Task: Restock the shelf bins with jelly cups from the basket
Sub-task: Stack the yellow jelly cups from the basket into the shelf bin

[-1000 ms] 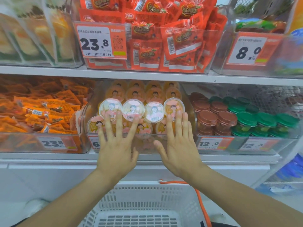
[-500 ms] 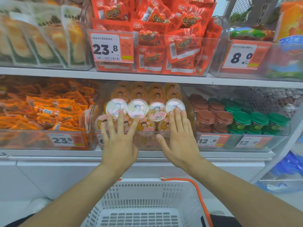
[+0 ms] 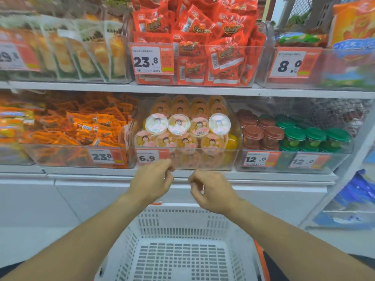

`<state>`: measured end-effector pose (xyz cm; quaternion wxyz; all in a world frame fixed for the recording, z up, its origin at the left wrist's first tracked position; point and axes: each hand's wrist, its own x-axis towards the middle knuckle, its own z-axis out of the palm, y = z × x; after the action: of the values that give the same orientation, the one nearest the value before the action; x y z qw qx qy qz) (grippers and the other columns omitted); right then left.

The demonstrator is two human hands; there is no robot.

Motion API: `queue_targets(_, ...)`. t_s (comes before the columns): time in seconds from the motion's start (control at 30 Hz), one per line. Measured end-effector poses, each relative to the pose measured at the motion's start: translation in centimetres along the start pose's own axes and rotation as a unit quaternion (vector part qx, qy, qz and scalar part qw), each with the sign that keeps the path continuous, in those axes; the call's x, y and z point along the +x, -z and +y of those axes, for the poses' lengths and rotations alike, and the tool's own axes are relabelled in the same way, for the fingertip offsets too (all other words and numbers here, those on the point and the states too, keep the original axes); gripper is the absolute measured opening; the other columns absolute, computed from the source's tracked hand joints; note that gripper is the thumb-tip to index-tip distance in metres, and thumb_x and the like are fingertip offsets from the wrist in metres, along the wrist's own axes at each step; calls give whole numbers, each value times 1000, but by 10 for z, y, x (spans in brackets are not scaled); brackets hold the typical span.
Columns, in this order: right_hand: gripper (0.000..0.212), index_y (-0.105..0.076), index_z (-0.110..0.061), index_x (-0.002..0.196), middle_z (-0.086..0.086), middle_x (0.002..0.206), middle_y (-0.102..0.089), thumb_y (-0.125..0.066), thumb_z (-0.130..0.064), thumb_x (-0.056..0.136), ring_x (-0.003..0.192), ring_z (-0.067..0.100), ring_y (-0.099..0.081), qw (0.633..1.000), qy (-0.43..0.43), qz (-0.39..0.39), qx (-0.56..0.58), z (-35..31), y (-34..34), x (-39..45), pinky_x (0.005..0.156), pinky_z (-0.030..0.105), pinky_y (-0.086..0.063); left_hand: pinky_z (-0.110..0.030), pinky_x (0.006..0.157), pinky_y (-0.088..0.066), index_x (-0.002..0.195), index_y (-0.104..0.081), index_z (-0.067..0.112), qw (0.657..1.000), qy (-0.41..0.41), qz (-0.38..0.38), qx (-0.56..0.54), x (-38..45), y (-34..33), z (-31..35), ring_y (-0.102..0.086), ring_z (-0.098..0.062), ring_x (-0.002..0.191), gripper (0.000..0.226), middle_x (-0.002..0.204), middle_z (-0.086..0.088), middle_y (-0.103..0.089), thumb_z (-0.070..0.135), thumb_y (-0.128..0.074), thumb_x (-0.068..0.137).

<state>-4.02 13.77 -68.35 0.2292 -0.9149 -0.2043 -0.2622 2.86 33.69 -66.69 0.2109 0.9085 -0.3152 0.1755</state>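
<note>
Round jelly cups (image 3: pixel 178 124) with cartoon-printed pink lids fill the clear bin (image 3: pixel 233 159) on the middle shelf. Left hand (image 3: pixel 151 179) and right hand (image 3: pixel 213 192) hover below, each grip loosely curled, holding nothing, above the white basket (image 3: pixel 142 220).

Single head cam, close to shelf bins (image 3: pixel 185 159), facing fwd/down over white basket (image 3: pixel 178 258).

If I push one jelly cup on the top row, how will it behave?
The jelly cups lean stacked on their sides, so one probably slides or rolls. Their film lids look smooth, perhaps slippery. The clear bin front would likely catch it.
</note>
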Motion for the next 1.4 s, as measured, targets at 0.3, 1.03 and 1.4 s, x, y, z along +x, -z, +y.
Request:
queue_targets(0.3,18,-61,-20,107,-6,94,-58,-55,-15,90,85,16,-56,942,-256,-213,40,13,-75,-78,81,36,-50,-38,80,-49,126,-45,15,944,298,-133,-54,-107,-64,-57,-60,-30,100,41,118,-6,-53,16,-61,88)
queue_targets(1.03,13,-47,-7,97,5,82,-52,-54,-6,86,83,30,-58,756,-562,-266,-206,63,27,-84,70,32,-45,-31,54,-56,116,-50,-2,730,401,-364,-417,-51,-16,-4,-71,-32,63,20,85,-23,-74,13,-48,103)
queue_targets(1.4,26,-66,-13,90,6,76,-61,-58,-37,98,67,19,-52,680,-594,-208,377,3,-40,-30,60,28,-46,-52,94,-54,118,-56,-2,505,394,-462,-614,-52,-72,36,-63,-47,113,43,120,-33,-64,32,-34,106)
